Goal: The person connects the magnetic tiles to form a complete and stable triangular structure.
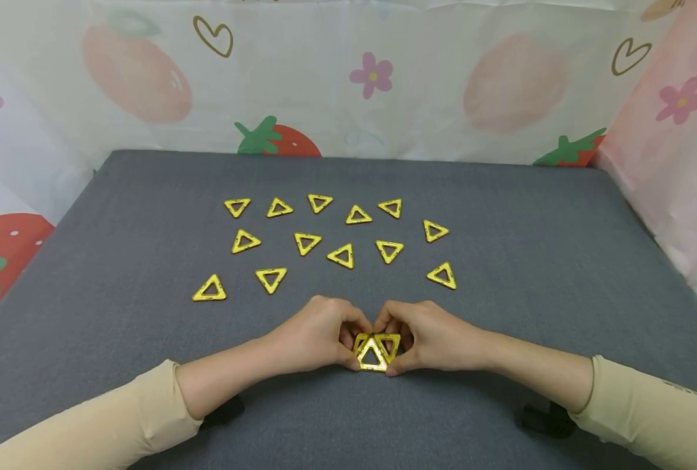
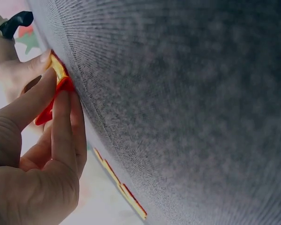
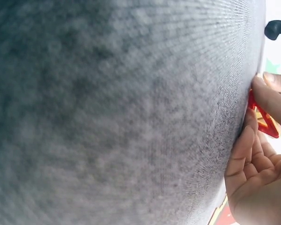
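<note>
At the near middle of the cloth, joined yellow triangle tiles (image 1: pixel 373 365) stand partly raised: one in front, one tilted to each side. My left hand (image 1: pixel 324 334) pinches this piece from the left, thumb at the front lower corner and fingers behind. From the right, my right hand (image 1: pixel 433 336) pinches it the same way, its thumb by the other lower corner. The two index fingers come close together at the top. Red undersides of the tiles (image 2: pixel 47 115) show between the fingers in the left wrist view, and a red tile edge (image 3: pixel 271 127) in the right wrist view.
Several loose yellow triangle tiles (image 1: pixel 307 243) lie flat and apart in scattered rows beyond the hands. Grey cloth (image 1: pixel 530 261) covers the table. A fruit-and-flower printed curtain (image 1: pixel 336 98) rises behind the back edge and along both sides.
</note>
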`<state>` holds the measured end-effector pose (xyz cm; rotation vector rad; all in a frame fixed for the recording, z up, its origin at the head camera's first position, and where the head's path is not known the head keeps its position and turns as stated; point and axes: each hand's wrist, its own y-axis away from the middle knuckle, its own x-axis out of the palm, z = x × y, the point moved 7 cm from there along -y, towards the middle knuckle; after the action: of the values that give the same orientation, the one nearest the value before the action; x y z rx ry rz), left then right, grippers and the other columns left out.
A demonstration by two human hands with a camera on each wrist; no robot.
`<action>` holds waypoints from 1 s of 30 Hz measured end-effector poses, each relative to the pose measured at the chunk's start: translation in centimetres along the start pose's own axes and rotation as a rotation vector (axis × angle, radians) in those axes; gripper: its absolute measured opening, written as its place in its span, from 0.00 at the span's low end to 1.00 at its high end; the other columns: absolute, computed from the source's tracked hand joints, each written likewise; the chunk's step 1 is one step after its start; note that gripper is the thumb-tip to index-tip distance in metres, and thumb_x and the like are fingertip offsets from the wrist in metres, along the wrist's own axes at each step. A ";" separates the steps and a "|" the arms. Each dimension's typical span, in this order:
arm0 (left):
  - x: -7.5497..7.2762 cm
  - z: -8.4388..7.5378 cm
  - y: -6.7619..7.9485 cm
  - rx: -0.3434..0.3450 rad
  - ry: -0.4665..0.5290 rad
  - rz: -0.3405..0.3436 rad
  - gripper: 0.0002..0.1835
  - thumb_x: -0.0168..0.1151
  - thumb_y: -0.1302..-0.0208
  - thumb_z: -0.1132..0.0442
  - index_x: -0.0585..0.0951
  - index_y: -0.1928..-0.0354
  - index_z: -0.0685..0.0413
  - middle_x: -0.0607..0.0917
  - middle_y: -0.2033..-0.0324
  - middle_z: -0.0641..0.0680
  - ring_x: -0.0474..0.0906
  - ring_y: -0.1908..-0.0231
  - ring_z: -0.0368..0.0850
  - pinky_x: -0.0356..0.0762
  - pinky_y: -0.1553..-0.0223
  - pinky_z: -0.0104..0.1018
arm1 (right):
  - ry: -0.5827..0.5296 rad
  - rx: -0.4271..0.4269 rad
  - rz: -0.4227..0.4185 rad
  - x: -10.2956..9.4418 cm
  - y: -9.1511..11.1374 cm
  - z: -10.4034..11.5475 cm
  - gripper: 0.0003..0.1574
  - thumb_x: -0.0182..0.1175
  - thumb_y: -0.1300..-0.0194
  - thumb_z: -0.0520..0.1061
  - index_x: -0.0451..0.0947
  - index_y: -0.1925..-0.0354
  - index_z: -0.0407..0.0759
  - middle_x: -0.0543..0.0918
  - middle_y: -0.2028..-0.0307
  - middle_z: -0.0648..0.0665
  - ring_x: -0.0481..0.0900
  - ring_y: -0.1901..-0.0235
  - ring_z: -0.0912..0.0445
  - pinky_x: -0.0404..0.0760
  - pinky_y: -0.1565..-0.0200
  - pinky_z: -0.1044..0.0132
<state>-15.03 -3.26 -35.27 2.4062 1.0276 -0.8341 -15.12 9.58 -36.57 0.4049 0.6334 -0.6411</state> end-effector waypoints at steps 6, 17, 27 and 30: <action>0.1 0.0 -0.1 0.003 -0.007 0.010 0.20 0.80 0.57 0.68 0.86 0.57 0.57 0.86 0.65 0.52 0.79 0.72 0.30 0.78 0.69 0.22 | -0.008 0.009 -0.029 -0.2 0.0 -0.1 0.30 0.79 0.54 0.49 0.76 0.55 0.49 0.85 0.67 0.53 0.75 0.77 0.67 0.78 0.73 0.71; 0.3 -0.4 0.1 0.036 -0.040 -0.018 0.19 0.81 0.57 0.67 0.84 0.60 0.58 0.85 0.65 0.52 0.78 0.73 0.31 0.77 0.70 0.22 | 0.012 0.009 -0.050 -0.3 -0.2 0.0 0.30 0.79 0.56 0.52 0.77 0.55 0.51 0.85 0.68 0.54 0.75 0.76 0.67 0.78 0.72 0.71; 0.4 -0.5 0.0 0.048 -0.086 -0.022 0.18 0.81 0.57 0.65 0.83 0.63 0.57 0.84 0.66 0.52 0.76 0.74 0.29 0.76 0.71 0.21 | 0.010 -0.015 -0.057 -0.3 -0.2 0.2 0.29 0.80 0.56 0.52 0.77 0.56 0.51 0.84 0.71 0.55 0.76 0.74 0.67 0.78 0.71 0.72; 0.4 -0.6 -0.1 0.048 -0.089 -0.024 0.19 0.82 0.57 0.65 0.83 0.63 0.57 0.84 0.67 0.52 0.76 0.73 0.30 0.75 0.71 0.21 | 0.008 -0.017 -0.057 -0.3 -0.2 0.2 0.29 0.79 0.56 0.53 0.77 0.57 0.51 0.83 0.71 0.55 0.76 0.74 0.67 0.77 0.72 0.72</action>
<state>-14.64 -2.67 -35.13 2.3771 1.0148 -0.9752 -15.35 9.45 -36.22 0.3744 0.6600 -0.6883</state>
